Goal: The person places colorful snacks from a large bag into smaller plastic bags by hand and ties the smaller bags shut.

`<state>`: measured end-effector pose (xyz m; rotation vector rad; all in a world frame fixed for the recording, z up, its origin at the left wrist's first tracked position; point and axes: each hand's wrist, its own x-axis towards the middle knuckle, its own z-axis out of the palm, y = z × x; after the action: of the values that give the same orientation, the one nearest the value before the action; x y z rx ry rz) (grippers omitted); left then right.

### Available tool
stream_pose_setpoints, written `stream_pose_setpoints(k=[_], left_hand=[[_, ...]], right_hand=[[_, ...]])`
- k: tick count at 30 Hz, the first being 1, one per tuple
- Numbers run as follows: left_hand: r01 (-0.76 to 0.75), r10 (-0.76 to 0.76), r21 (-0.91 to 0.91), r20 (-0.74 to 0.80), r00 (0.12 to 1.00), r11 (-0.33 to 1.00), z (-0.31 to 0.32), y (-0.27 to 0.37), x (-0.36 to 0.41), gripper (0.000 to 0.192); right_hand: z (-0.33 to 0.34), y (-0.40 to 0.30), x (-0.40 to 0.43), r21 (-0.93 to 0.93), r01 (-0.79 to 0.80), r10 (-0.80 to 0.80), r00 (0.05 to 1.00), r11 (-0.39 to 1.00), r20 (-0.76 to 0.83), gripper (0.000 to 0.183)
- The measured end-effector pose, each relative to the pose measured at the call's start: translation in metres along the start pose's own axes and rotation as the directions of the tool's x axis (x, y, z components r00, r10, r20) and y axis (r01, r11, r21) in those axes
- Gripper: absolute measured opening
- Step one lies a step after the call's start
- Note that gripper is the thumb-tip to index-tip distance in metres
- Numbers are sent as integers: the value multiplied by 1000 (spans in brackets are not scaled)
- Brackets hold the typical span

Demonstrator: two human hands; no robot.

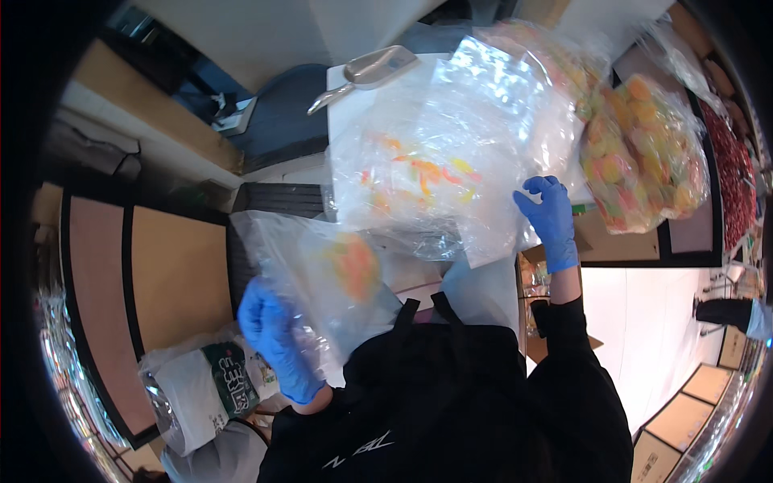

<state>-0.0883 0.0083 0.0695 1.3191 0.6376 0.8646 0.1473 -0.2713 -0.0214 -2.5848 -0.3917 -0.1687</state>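
My left hand (pixel 266 320), in a blue glove, is closed on the edge of a clear plastic bag (pixel 296 253). Orange and yellow pieces, blurred, show in that bag. At the right side of the white work surface, my right hand (pixel 543 199), also gloved, has its fingers curled and apart, with nothing plainly held. Beside it lie clear plastic sheets or bags (pixel 495 121). Orange, yellow and pink gummy-like pieces (pixel 429 172) show through plastic at the middle. A metal scoop (pixel 377 69) rests on the far left corner of the white surface (pixel 344 133).
Filled clear bags of coloured pieces (pixel 652 157) stand at the right, with red wrapped goods (pixel 731 175) beyond. An open cardboard box (pixel 580 241) is below my right hand. A white and green printed package (pixel 205 386) sits at lower left. A person's dark-clothed leg (pixel 721 311) shows far right.
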Motion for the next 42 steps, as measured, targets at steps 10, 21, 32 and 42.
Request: stream_pose_setpoints(k=[10,21,32,42], left_hand=[[147,-119,15,675,728,989,23,-12,-35,6],[144,-40,-130,593,804,981,56,-12,-43,7],[-193,171,-50,710,683,980,70,-29,-71,7],[-838,263,494,797,543,233,99,-62,44,64]], right_hand=[[-36,-23,75,850,-47,123,992,525,-21,7],[-80,-106,-41,652,312,-617,725,691,306,94],[-55,-81,-148,654,369,-523,851,661,48,49],[-76,34,-172,645,-180,417,878,743,-235,27]])
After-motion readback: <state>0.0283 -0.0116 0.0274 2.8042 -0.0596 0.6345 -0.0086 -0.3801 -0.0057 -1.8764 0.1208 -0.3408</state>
